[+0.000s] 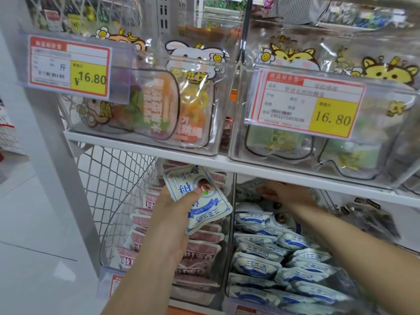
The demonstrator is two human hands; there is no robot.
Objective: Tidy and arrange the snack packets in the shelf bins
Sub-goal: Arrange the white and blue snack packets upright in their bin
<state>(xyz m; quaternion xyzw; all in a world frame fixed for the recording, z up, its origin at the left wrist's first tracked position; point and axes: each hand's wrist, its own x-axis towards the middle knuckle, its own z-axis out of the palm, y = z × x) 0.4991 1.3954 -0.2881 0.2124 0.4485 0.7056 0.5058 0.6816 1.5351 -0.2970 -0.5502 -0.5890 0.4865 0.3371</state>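
The left price tag, clipped to the front edge of the upper left bin, shows "斤" and "¥16.80" on its yellow patch. The right price tag, on the front edge of the upper right bin, reads "16.80" and a number, "2302271603538" as far as it can be read. The blue-and-white packets in the lower right bin carry "三蒸三晒".

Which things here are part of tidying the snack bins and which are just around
In use: left hand holding blue-and-white packet; right hand in clear bin of matching packets; pink packets bin.
Just around: yellow price tags; upper cartoon pouches.
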